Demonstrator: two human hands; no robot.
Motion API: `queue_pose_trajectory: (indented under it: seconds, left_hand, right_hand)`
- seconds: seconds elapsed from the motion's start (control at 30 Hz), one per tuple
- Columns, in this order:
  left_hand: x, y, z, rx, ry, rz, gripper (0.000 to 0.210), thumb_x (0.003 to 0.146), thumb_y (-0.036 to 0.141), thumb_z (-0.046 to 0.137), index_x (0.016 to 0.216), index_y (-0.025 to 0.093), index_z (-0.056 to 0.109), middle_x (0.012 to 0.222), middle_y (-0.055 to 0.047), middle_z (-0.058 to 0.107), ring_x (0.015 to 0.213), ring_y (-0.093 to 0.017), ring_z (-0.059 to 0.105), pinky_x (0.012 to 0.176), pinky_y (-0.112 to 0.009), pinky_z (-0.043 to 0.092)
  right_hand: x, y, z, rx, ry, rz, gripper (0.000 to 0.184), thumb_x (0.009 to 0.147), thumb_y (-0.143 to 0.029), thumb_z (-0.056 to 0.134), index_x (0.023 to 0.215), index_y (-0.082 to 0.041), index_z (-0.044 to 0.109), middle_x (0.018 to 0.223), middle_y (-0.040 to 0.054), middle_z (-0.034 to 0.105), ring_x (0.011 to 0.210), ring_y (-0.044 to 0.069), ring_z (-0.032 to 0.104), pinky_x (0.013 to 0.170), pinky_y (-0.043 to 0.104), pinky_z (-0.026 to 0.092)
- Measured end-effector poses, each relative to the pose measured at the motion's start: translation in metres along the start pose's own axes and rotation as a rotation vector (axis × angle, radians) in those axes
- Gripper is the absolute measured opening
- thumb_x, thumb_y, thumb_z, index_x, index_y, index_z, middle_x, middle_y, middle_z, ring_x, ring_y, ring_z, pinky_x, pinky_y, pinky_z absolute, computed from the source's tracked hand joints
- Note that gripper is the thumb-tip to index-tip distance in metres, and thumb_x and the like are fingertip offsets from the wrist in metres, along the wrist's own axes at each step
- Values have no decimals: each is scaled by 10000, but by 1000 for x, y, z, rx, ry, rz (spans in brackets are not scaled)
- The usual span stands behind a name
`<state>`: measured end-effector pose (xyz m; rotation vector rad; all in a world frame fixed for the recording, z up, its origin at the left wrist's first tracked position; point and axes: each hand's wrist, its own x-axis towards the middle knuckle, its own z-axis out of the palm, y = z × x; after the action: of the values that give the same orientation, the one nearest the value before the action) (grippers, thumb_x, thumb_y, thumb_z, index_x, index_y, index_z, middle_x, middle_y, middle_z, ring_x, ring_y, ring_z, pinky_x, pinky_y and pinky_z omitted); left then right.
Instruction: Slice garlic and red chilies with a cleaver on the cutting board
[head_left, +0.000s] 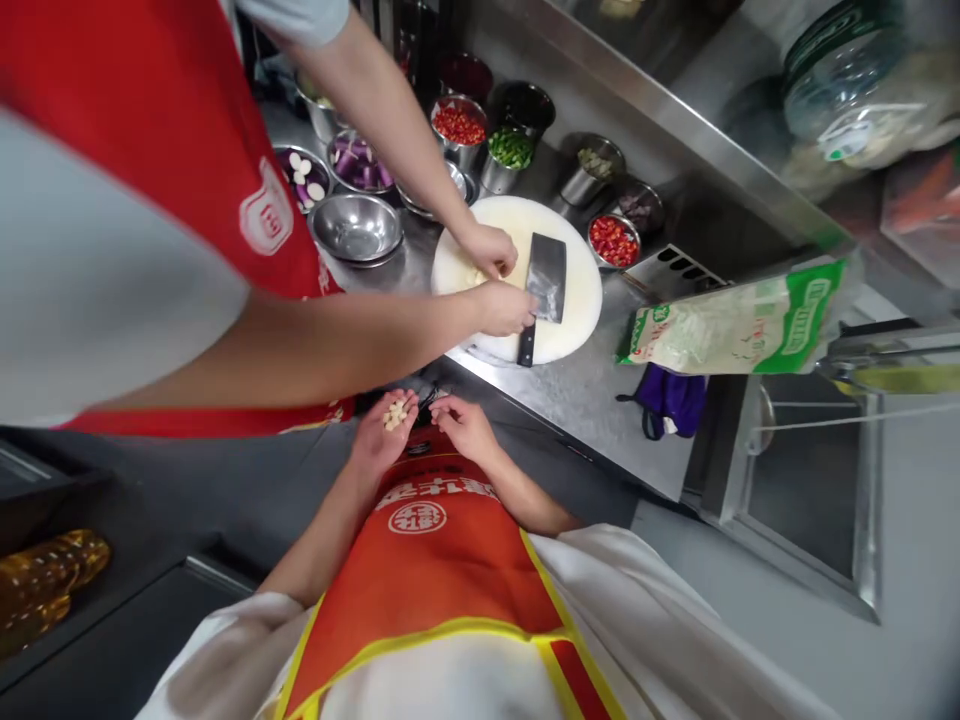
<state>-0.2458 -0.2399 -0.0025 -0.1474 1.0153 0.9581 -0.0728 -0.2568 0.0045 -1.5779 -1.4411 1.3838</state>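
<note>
Small pale pieces that look like peeled garlic cloves (395,414) lie in the cupped palm of my left hand (379,435), held palm up before my apron. Close beside it on the right is my right hand (466,428), its fingers bent together and turned toward the cloves. Whether anything is between those fingertips cannot be made out. Beyond both hands, on the steel counter (525,400), stands a round white cutting board (581,300). A cleaver (547,278) rests flat on it with its black handle toward me.
A co-worker's hands (499,290) work over small pale pieces on the board, arms crossing from the left. Metal bowls (356,228) and pots of chopped red peppers (459,122) line the back. A green-and-white bag (735,318) and a purple pouch (667,400) lie at right.
</note>
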Motion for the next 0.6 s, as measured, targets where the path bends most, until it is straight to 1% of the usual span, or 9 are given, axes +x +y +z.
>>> queue_pose_trajectory:
  seconds: [0.07, 0.13, 0.17, 0.2, 0.27, 0.33, 0.4, 0.53, 0.6]
  left_hand:
    - [-15, -6, -22, -88, -35, -15, 197, 966, 126, 481, 856, 163, 641, 763, -12, 652, 575, -60, 581, 540, -162, 482]
    - [-30, -14, -45, -174, -97, -66, 268, 1006, 182, 454, 800, 147, 621, 582, 36, 504, 397, -41, 393, 372, -151, 313]
    - [-38, -18, -56, -217, -122, -84, 328, 1025, 232, 440, 748, 150, 597, 525, 55, 416, 363, -45, 323, 340, -162, 251]
    - [-46, -21, -67, -261, -134, -86, 384, 1035, 280, 430, 697, 158, 566, 499, 62, 359, 354, -53, 300, 333, -171, 235]
    - [-62, -26, -88, -336, -105, -34, 445, 1032, 348, 433, 631, 172, 514, 510, 38, 394, 395, -74, 384, 375, -184, 327]
    - [-76, -28, -108, -385, -26, 41, 444, 1016, 375, 458, 624, 174, 513, 603, -23, 543, 518, -114, 540, 490, -228, 473]
    - [-89, -27, -130, -441, 84, 117, 408, 1012, 357, 468, 659, 167, 545, 733, -71, 649, 665, -148, 639, 623, -270, 552]
    - [-108, -26, -176, -566, 346, 138, 282, 1001, 217, 463, 768, 141, 603, 758, -72, 672, 686, -138, 654, 659, -245, 555]
    - [-111, -25, -200, -644, 449, 118, 218, 970, 142, 475, 793, 133, 602, 725, -65, 654, 648, -135, 639, 632, -237, 550]
  right_hand:
    - [-22, 6, 18, 6, -25, 26, 217, 857, -310, 545, 939, -215, 722, 773, 7, 715, 670, 153, 633, 695, 275, 501]
    - [-43, 14, 35, 12, -67, 58, 221, 859, -325, 543, 942, -220, 720, 774, 7, 716, 667, 157, 633, 677, 274, 499]
    - [-51, 19, 43, 10, -96, 71, 222, 859, -337, 546, 938, -222, 719, 773, 8, 716, 662, 158, 631, 668, 274, 496]
    - [-59, 23, 49, 6, -128, 81, 223, 859, -350, 549, 932, -223, 717, 773, 9, 716, 658, 159, 630, 662, 275, 493]
    - [-67, 28, 60, -8, -202, 93, 229, 859, -371, 550, 912, -220, 714, 776, 13, 717, 658, 160, 631, 661, 276, 492]
    - [-67, 29, 69, -37, -273, 91, 241, 864, -379, 546, 914, -215, 714, 787, 15, 721, 669, 159, 634, 676, 278, 495]
    - [-63, 25, 78, -97, -374, 76, 240, 862, -365, 549, 930, -210, 720, 796, 14, 725, 682, 160, 638, 689, 280, 497]
    - [-56, 12, 98, -312, -708, -29, 187, 847, -301, 576, 891, -214, 735, 831, 18, 745, 755, 181, 663, 724, 286, 502]
    - [-58, 8, 109, -442, -840, -114, 212, 876, -285, 564, 953, -211, 747, 937, 39, 766, 848, 192, 685, 794, 293, 501]
